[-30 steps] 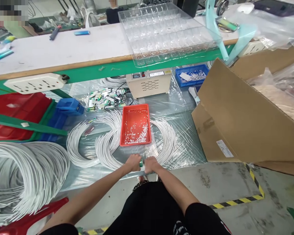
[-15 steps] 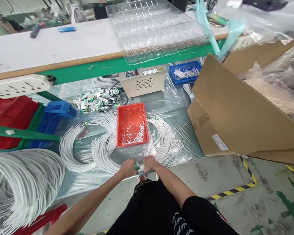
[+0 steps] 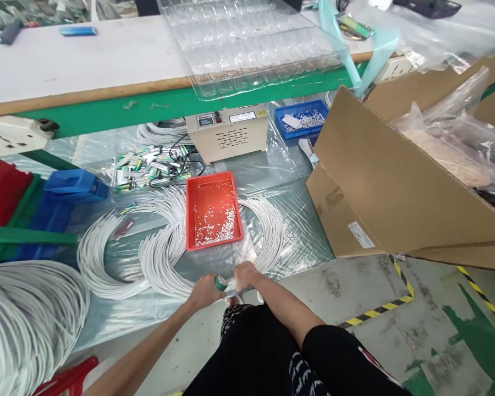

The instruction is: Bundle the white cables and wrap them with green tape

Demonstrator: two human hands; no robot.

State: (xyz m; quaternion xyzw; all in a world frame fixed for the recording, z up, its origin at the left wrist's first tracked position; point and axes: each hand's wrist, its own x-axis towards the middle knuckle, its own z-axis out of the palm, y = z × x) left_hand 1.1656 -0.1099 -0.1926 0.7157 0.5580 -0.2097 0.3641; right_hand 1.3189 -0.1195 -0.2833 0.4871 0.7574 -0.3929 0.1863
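Observation:
My left hand [image 3: 206, 291] is closed around a small object with a green round end [image 3: 220, 282]; its kind does not show clearly. Something pale and clear, blurred, lies in the narrow gap between my hands. My right hand [image 3: 246, 274] is closed at the bench's near edge, and what its fingers hold is hidden. Just beyond the hands stands a red tray [image 3: 208, 206] with many tiny white pieces. Coiled white cables [image 3: 159, 269] lie left of it, and another cable coil [image 3: 272, 231] lies on its right.
A large cardboard box [image 3: 388, 187] stands at the right. Farther back are a beige machine [image 3: 231, 137], a blue tray [image 3: 301, 132] and a pile of green-and-silver pieces [image 3: 148, 168]. Overhead runs a shelf bearing a clear blister tray [image 3: 247, 44]. A big cable bundle [image 3: 28, 319] occupies the left.
The view has shifted, so most of the scene sits farther left. My hands stay close together at the bench edge, with the green end showing slightly more.

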